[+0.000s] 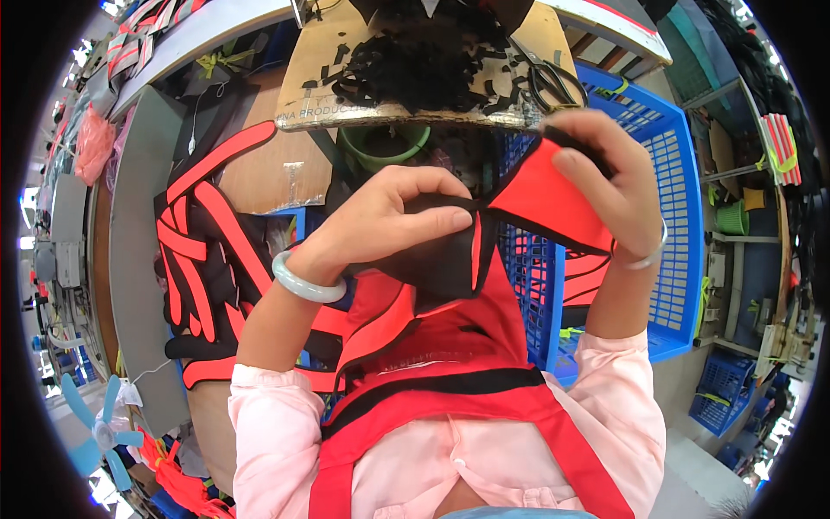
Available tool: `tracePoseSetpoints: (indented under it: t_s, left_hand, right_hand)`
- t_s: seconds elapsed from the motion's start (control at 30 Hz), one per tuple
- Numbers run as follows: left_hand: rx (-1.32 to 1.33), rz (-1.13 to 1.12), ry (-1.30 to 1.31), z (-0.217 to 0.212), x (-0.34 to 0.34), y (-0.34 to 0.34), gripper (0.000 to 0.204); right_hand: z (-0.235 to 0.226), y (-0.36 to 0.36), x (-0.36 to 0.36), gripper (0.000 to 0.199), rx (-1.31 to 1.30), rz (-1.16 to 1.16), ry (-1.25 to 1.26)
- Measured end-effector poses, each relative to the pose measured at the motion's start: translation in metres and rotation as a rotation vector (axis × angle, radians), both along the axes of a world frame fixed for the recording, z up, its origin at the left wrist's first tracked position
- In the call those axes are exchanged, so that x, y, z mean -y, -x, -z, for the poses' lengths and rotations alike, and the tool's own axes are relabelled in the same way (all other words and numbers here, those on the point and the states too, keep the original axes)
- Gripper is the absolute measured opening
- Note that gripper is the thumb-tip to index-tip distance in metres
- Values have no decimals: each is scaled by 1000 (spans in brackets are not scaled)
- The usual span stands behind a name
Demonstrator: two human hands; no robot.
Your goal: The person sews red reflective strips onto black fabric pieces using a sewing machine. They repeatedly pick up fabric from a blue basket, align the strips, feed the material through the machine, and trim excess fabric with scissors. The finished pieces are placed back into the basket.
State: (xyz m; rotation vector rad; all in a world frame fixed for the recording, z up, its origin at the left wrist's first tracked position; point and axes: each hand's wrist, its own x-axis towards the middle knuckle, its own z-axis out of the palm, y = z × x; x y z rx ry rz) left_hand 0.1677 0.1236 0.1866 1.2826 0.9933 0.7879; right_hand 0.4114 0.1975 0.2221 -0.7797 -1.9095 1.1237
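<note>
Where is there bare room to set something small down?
The brown board looks mostly bare between the red strips and green bucket. The table has a little room beside the scissors. Crowded: the table's middle, under black scraps, and the left side, where strips pile up.

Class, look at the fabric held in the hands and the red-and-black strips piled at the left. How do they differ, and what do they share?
The held fabric is up between the left hand and the right hand; the strips lie in a pile. The held fabric spreads into a broad, roughly triangular red area by the right hand, while the strips are long and narrow. Both combine bright red with black.
</note>
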Motion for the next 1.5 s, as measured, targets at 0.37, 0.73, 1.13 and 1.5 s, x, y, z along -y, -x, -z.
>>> tracePoseSetpoints:
  t_s: [0.37, 0.73, 1.13, 1.5]
  left_hand:
    - [-101, -65, -81, -10, 0, 16, 17]
    - [-644, -202, -529, -44, -62, 53, 24]
    - [-475, -275, -150, -17, -159, 82, 28]
    - [-440, -269, -129, -22, -182, 90, 33]
  right_hand:
    - [60, 21, 7, 20, 23, -387, 415]
    - [18, 57, -57, 24, 236, -10, -285]
    - [48, 86, -138, 35, 260, 45, -115]
    - [52, 93, -163, 39, 216, 54, -103]
